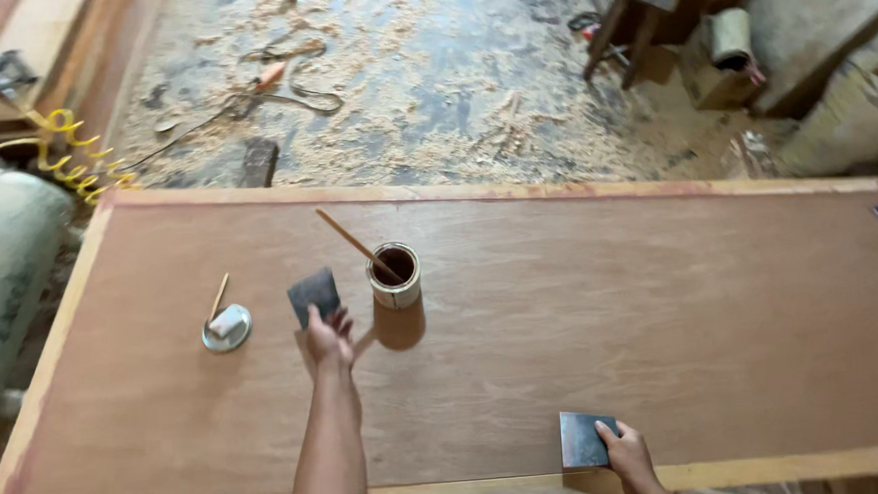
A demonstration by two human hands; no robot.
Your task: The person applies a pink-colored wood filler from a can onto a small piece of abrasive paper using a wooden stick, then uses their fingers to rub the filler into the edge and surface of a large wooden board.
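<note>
Here: left hand [330, 338], arm stretched across the plywood panel [663, 325], fingers pinching a dark square scraper blade [313, 294] by its lower edge, just beside a small tin of brown filler [394, 275] with a wooden stick [359, 246] leaning in it. Right hand [625, 453], near the panel's front edge, fingers pressed flat on a second dark square blade [582, 440]. Toward the left edge: round metal lid [227, 329] bearing a whitish lump (kind unclear) and a thin stick. Beyond the far edge: floor strewn with sawdust [401, 89].
</note>
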